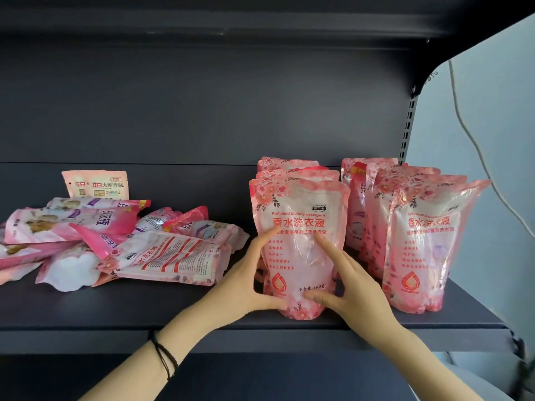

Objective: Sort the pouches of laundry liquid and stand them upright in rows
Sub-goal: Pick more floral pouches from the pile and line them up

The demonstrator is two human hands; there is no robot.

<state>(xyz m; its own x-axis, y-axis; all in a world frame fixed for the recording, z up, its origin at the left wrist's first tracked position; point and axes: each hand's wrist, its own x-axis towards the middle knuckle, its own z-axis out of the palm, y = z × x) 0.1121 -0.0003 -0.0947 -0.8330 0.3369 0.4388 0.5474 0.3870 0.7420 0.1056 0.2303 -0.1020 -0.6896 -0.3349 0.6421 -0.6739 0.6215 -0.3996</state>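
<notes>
I note the front pouch (299, 250) of perfumed laundry detergent standing upright at the front of the dark metal shelf (144, 311), heading the middle row, its long axis vertical. My left hand (246, 282) cups its left edge, fingers spread up the side and thumb at the base. My right hand (347, 282) lies on the face, forefinger extended upward and thumb at the lower front; neither hand pinches, both press flat. The right-hand row (417, 241) stands just beside, apart from the held pouch. The unsorted heap (115, 244) lies flat well to the left, so the left hand is the nearer for the next fetch, in my judgement. The pouches are glossy, crinkled film, pink floral print, soft and bulging at the base; I expect them to slump if released unevenly.
</notes>
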